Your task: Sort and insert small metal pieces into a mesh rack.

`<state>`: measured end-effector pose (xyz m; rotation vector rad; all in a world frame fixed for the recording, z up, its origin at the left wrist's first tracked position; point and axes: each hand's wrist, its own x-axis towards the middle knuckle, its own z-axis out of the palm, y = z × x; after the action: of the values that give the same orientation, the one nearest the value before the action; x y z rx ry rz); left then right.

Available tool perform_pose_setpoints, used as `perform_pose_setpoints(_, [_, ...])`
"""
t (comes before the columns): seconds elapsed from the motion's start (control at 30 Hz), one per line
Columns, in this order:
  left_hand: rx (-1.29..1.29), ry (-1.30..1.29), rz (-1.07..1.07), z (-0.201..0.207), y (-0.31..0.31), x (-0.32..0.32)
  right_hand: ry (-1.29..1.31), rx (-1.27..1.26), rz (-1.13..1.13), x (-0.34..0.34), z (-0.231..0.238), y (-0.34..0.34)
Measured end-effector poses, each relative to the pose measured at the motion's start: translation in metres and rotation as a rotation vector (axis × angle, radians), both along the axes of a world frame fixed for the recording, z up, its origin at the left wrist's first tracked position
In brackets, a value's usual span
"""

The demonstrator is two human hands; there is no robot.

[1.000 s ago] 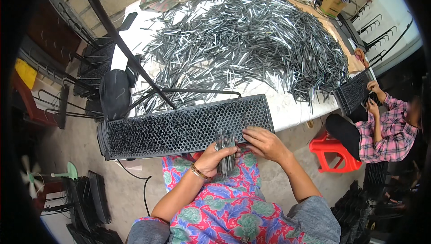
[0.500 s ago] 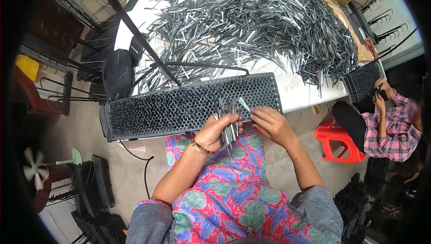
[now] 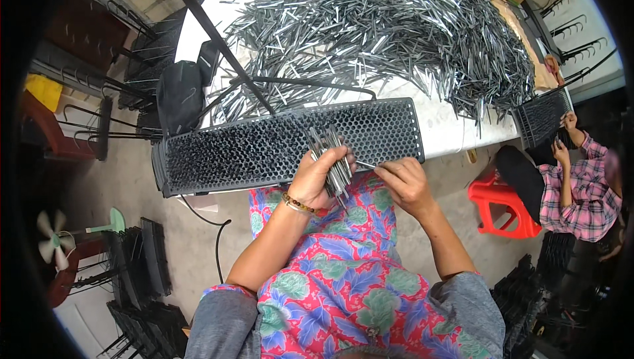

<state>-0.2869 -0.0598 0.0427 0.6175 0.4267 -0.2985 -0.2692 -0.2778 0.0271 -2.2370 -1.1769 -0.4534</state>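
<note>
My left hand (image 3: pixel 317 177) is wrapped round a bundle of thin, shiny metal strips (image 3: pixel 325 138), whose ends stick out above and below the fist. My right hand (image 3: pixel 406 186) pinches one slim strip (image 3: pixel 367 165) that points left toward the bundle. Just beyond both hands lies a long black perforated rack (image 3: pixel 389 128), tilted at the table's near edge. Dark pieces fill many holes in its left and middle parts, while the holes toward its right end look open. Whether the single strip touches the bundle is unclear.
A big heap of loose strips (image 3: pixel 396 29) covers the white table (image 3: pixel 456 138). A black bar (image 3: pixel 214 39) slants across the upper left. At right, another person (image 3: pixel 574 187) works beside a red stool (image 3: pixel 498 210). A fan (image 3: pixel 56 243) and dark racks (image 3: pixel 135 266) stand lower left.
My right hand has lowered slightly, and its strip, raised and blurred before, now lies nearly level beside the bundle. My left hand still holds the bundle. The whole view has shifted a little.
</note>
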Motion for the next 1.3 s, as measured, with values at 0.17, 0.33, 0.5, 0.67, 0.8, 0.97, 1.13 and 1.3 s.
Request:
perform_pose_setpoints(0.17, [-0.035,-0.005,0.092,0.004,-0.001,0.008,0.111,0.144,0.009,-0.022,0.029,0.006])
perform_pose_setpoints(0.33, [-0.126,-0.002,0.231,0.008,-0.016,0.016,0.545,0.493,-0.154,-0.043,0.033,0.030])
perform_pose_setpoints(0.5, [-0.206,0.011,0.334,0.006,-0.025,0.016,0.686,0.723,-0.179,-0.051,0.020,0.037])
perform_pose_setpoints(0.67, [-0.225,-0.002,0.366,0.002,-0.031,0.017,0.662,0.769,-0.211,-0.056,0.016,0.038])
perform_pose_setpoints(0.8, [-0.228,0.014,0.349,0.000,-0.033,0.016,0.831,0.993,-0.314,-0.056,0.022,0.041])
perform_pose_setpoints(0.97, [-0.205,0.012,0.285,-0.001,-0.027,0.015,0.798,1.109,-0.371,-0.025,0.030,0.010])
perform_pose_setpoints(1.13, [-0.031,0.030,-0.080,0.010,-0.027,0.005,0.639,0.797,-0.458,0.038,0.040,-0.025])
perform_pose_setpoints(1.3, [0.029,0.056,-0.303,0.000,-0.032,-0.007,0.427,0.477,-0.261,0.098,0.028,-0.028])
